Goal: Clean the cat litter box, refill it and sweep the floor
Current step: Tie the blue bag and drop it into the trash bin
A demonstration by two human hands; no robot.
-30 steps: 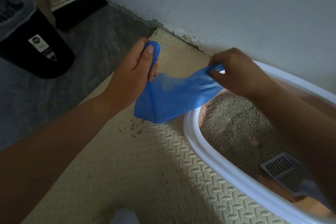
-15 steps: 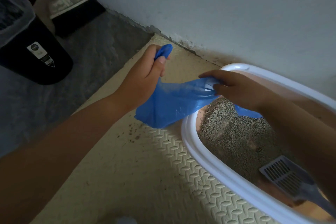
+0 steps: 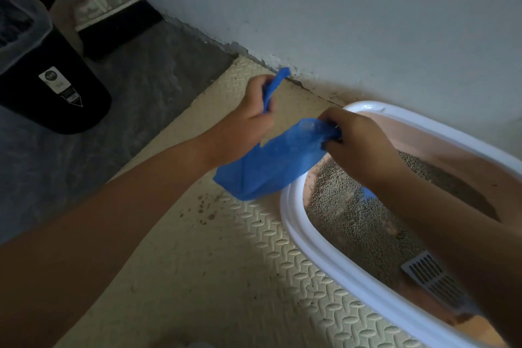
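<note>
While 0.5 s back the hands were apart, left hand [image 3: 245,124] and right hand [image 3: 353,141] now close in, fingers pinching the blue bag [image 3: 271,167] at the litter box [image 3: 319,246] rim — mouth not yet open for scooping.

I get one view only, from my head camera, looking forward and steeply down, close over both hands; beyond the fingers [image 3: 330,127] lies the wall [image 3: 339,8], below them the floor mat [image 3: 211,263].
</note>
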